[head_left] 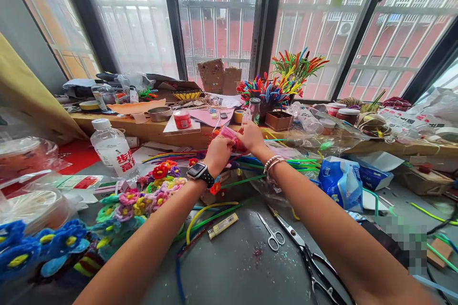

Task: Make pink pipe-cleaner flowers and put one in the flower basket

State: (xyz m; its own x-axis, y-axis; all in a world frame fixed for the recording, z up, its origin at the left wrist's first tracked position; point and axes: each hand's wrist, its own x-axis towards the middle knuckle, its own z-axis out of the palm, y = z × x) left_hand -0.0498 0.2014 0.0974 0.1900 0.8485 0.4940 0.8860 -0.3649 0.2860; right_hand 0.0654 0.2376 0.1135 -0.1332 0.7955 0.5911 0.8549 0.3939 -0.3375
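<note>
One grip (left hand (217, 156)) is clamping a translucent pink oblong object (228, 132), partly hidden; the other (right hand (252, 137)) is showing too indistinctly to tell.

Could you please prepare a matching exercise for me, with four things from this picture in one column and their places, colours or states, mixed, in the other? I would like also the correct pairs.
Column 1
1. Pink item
2. Smartwatch
3. Small scissors
4. Plastic bottle

Column 2
A. On the grey tabletop, beside larger scissors
B. White-capped, with red lettering
C. Pinched in the left hand
D. Dark screen and black band

Pairs: 1-C, 2-D, 3-A, 4-B
</note>
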